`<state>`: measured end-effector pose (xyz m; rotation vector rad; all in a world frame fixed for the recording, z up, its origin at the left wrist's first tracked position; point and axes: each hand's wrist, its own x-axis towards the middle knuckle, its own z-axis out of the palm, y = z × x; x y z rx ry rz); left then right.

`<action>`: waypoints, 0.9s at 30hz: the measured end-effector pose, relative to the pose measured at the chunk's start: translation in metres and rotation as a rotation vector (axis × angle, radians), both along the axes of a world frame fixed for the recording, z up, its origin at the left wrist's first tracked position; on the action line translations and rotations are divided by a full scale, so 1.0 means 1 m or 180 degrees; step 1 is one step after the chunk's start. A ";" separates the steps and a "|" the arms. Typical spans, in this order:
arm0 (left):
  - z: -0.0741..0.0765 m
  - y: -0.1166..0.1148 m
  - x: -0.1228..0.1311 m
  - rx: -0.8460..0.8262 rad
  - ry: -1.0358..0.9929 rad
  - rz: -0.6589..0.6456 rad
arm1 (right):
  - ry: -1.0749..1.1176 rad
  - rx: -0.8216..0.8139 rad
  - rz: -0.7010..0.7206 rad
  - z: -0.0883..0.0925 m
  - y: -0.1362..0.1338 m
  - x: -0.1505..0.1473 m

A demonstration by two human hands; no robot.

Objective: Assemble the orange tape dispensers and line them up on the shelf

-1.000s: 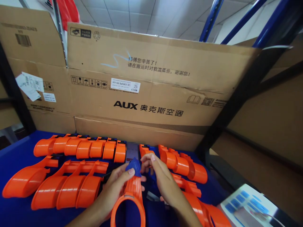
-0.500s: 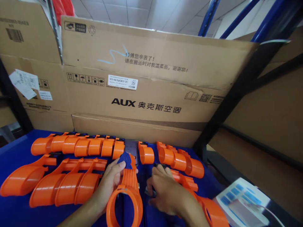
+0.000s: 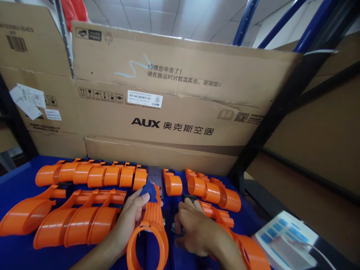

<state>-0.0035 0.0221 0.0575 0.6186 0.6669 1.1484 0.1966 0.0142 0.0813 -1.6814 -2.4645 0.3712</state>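
Observation:
My left hand (image 3: 132,212) is closed around the upper end of an orange plastic ring part (image 3: 152,215). Its thumb presses on a dark blue piece (image 3: 149,192) at the top, and the open ring hangs toward me. To the right, my right hand (image 3: 194,225) is low over the blue surface with its fingers curled. A black piece (image 3: 189,198) shows just beyond its knuckles, and a small greyish edge shows by the fingertips. What the fingers hold, if anything, is hidden. More orange ring parts (image 3: 215,213) lie against that hand's right side.
Rows of orange ring parts (image 3: 97,176) lie on the blue surface (image 3: 17,195), several with black pieces. A phone-like slab (image 3: 155,175) stands between the rows. A white device with blue keys (image 3: 287,240) is at right. Cardboard (image 3: 174,101) walls the back, beside a black post (image 3: 270,123).
The view has shifted very slightly. Both hands stay in nearly the same place, the left one still holding the orange ring part.

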 end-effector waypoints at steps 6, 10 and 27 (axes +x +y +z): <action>-0.008 0.001 -0.002 0.0183 -0.0050 -0.0129 | 0.0577 0.0280 0.0043 0.009 0.004 0.009; -0.008 -0.004 -0.002 0.0376 0.0052 -0.0190 | 0.1341 0.0398 -0.0123 0.015 0.011 0.012; -0.002 -0.003 0.001 0.0388 -0.0534 -0.0209 | 0.2851 0.0442 -0.0118 -0.001 0.010 -0.010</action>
